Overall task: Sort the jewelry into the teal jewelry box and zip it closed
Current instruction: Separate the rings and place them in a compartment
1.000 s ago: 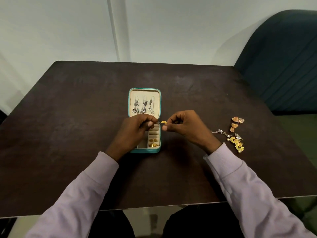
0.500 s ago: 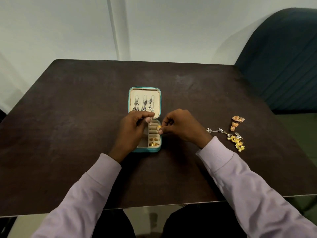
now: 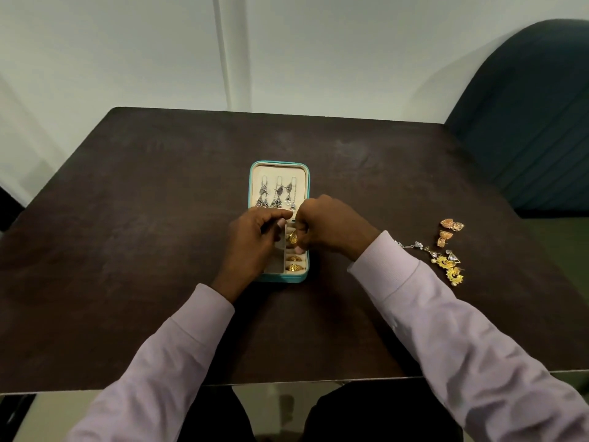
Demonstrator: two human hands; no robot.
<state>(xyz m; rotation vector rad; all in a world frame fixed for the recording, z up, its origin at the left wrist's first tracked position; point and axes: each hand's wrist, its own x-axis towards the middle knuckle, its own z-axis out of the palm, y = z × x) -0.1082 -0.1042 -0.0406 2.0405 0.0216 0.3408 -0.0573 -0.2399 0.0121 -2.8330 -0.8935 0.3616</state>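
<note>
A: What does the right hand [image 3: 328, 228] have in its grip?
B: A gold ring [image 3: 291, 239], pinched between curled fingers and thumb, low over the ring rolls in the right half of the teal jewelry box [image 3: 280, 279].

A: And the left hand [image 3: 255, 240]?
B: It lies over the left half of the box base, fingers loosely bent, forefinger stretched toward the right hand. I cannot tell whether its grip holds anything.

A: Where is the box?
B: At the middle of the frame, on the dark bench [image 3: 127, 218], lying open. Its lid lies flat beyond the hands, with three silver dangling earrings [image 3: 277, 196] hung in a row on the cream lining.

A: Anything else in the base?
B: Two more gold rings [image 3: 294, 263] sit in the rolls at the near right corner.

A: What lies outside the box?
B: At the right of the frame, a loose cluster: orange-gold earrings [image 3: 449, 232], yellow flower-shaped earrings [image 3: 451, 267] below them, and a silver chain piece [image 3: 414, 245] beside the right sleeve [image 3: 446, 330].
</note>
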